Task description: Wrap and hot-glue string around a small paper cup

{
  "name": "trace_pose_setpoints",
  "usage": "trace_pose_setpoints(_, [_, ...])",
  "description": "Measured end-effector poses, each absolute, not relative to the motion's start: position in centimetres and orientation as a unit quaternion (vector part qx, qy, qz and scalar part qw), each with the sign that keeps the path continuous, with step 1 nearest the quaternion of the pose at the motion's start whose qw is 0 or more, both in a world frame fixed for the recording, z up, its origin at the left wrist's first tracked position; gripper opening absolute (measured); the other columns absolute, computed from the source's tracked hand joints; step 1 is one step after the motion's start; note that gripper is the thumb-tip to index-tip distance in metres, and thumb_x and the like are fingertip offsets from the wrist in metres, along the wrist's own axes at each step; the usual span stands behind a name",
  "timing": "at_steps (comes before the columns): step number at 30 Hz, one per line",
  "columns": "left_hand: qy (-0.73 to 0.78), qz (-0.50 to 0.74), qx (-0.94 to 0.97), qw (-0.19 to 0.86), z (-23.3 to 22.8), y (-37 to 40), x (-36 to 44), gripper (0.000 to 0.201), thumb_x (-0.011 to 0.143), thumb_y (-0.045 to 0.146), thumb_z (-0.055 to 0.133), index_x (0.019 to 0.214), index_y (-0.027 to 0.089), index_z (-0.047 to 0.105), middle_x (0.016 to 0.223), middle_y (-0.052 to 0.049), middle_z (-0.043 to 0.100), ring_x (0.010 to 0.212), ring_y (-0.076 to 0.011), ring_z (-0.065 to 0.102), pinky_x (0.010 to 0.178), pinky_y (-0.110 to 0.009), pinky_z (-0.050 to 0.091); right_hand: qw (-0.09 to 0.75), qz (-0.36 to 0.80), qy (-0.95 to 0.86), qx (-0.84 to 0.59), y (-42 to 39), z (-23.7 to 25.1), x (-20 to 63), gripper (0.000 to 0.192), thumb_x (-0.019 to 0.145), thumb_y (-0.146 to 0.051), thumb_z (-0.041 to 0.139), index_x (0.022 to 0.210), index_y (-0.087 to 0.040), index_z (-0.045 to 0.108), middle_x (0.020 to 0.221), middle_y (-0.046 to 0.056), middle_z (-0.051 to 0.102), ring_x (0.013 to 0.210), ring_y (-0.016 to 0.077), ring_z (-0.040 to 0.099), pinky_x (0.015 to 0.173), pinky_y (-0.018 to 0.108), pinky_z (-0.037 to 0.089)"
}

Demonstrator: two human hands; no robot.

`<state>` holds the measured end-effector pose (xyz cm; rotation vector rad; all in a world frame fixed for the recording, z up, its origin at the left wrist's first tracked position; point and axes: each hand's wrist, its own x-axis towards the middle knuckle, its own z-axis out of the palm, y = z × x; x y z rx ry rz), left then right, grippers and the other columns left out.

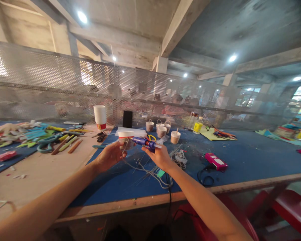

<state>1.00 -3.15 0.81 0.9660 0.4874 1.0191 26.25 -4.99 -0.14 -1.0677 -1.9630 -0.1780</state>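
My left hand (109, 156) is closed around a paper cup (126, 134) with a red band under its white rim. In my right hand (158, 156) is a blue glue gun (144, 143), a pale glue stick poking out of its back end. The gun's nozzle points left and is at the cup's side; whether it touches cannot be made out. A grey cord (142, 170) hangs from the cup and loops over the blue mat toward a loose bundle of cord (180, 158). Beyond my hands stand several small cups (161, 131), some with cord loops on top.
A stack of paper cups (99, 116) stands at the back left, near scissors (48, 142) and markers (67, 143). A black phone (127, 119) leans by the mesh partition. A yellow-labelled bottle (198, 126) and a pink box (216, 161) are to the right.
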Motion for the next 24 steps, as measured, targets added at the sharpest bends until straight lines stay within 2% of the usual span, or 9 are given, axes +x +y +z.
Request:
trace_pose_setpoints(3, [0.221,0.46,0.449,0.734,0.73,-3.13,0.89,0.022,0.088,0.019,0.063,0.107,0.014,0.073,0.095,-0.01,0.077,0.061,-0.0147,0.065,0.056,-0.024,0.053,0.432,-0.079,-0.789,-0.428,-4.94,-0.22,26.3,0.033,0.096,-0.047,0.06,0.107,-0.018,0.07,0.088,0.009,0.077,0.081,0.0234,0.074,0.07,0.027,0.05])
trace_pose_setpoints(10, [0.221,0.463,0.442,0.736,0.35,-2.82,0.71,0.025,0.087,0.018,0.064,0.11,0.015,0.073,0.082,-0.008,0.075,0.06,-0.0165,0.066,0.055,-0.025,0.053,0.432,-0.069,-0.788,-0.434,-4.92,-0.09,26.35,0.036,0.096,-0.051,0.058,0.106,-0.019,0.069,0.083,0.009,0.077,0.085,0.0253,0.074,0.07,0.027,0.05])
trace_pose_setpoints(16, [0.221,0.462,0.437,0.74,0.5,-2.93,0.73,0.024,0.087,0.018,0.064,0.109,0.014,0.073,0.094,-0.011,0.077,0.062,-0.0155,0.067,0.057,-0.024,0.055,0.434,-0.076,-0.783,-0.439,-4.94,-0.04,26.37,0.036,0.097,-0.052,0.057,0.106,-0.019,0.069,0.087,0.009,0.077,0.081,0.0238,0.074,0.069,0.027,0.049])
trace_pose_setpoints(21, [0.207,0.461,0.438,0.743,0.43,-2.78,0.68,0.024,0.087,0.018,0.063,0.109,0.016,0.073,0.08,-0.007,0.074,0.06,-0.0161,0.065,0.055,-0.025,0.054,0.429,-0.083,-0.782,-0.444,-5.02,0.04,26.4,0.039,0.097,-0.054,0.055,0.102,-0.018,0.069,0.084,0.009,0.077,0.077,0.0229,0.073,0.066,0.027,0.047])
trace_pose_setpoints(24, [0.202,0.457,0.448,0.742,0.52,-2.85,0.74,0.028,0.088,0.018,0.062,0.114,0.016,0.072,0.092,-0.01,0.076,0.062,-0.0151,0.065,0.056,-0.024,0.054,0.43,-0.088,-0.782,-0.444,-4.98,0.02,26.44,0.039,0.097,-0.054,0.055,0.102,-0.018,0.069,0.085,0.009,0.077,0.077,0.0231,0.074,0.066,0.027,0.047])
